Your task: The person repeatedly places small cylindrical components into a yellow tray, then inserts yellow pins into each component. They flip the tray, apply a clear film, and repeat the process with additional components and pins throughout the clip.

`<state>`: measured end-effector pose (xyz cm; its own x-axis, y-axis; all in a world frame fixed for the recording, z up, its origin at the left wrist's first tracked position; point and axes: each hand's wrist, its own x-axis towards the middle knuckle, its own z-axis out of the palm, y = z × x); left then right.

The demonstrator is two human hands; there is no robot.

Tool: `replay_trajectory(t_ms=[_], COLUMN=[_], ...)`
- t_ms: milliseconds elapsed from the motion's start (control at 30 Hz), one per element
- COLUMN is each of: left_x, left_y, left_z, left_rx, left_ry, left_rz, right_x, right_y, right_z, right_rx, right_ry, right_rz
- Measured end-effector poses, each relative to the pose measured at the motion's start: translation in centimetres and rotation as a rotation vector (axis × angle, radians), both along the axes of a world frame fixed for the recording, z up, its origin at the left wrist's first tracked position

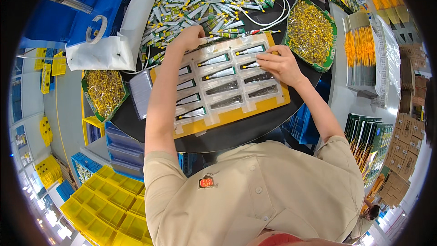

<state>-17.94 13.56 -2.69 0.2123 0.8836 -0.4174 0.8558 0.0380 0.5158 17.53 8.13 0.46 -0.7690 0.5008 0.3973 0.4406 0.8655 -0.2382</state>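
Observation:
On a black round table lies a yellow board (236, 118) with a clear blister tray (211, 116) fixed on it. Small silver glue tubes (218, 74) with yellow tips fill the left column and the upper wells of the others; the lower wells of the middle and right columns show only dark bottoms. My right hand (280, 65) pinches one tube by its end, over the second well of the right column. Beyond the tray's far edge, my left hand (191, 39) has its fingers curled at the tube pile (195, 7); whatever they hold is hidden.
Bags of small yellow caps stand at the right (311, 34) and left (105, 92). A white cable (273, 23) curves past the pile. Clear plastic blisters (141, 92) are stacked left of the board. Yellow crates (104, 200) stand lower left, carded packs (364, 54) at the right.

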Motion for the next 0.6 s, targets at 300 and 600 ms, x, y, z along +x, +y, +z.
replay_trajectory(t_ms=[300, 600], left_x=[2.6, 7.0], left_y=[-10.8, -18.7], left_z=[4.8, 3.1], left_rx=[0.508, 0.684], left_ry=[-0.644, -0.239], left_rz=[0.411, -0.140], right_x=[-8.6, -4.1], right_y=[10.9, 6.0], right_z=[-3.5, 0.1], right_rx=[-0.095, -0.413], right_ry=[-0.013, 0.274], right_rz=[-0.103, -0.032])
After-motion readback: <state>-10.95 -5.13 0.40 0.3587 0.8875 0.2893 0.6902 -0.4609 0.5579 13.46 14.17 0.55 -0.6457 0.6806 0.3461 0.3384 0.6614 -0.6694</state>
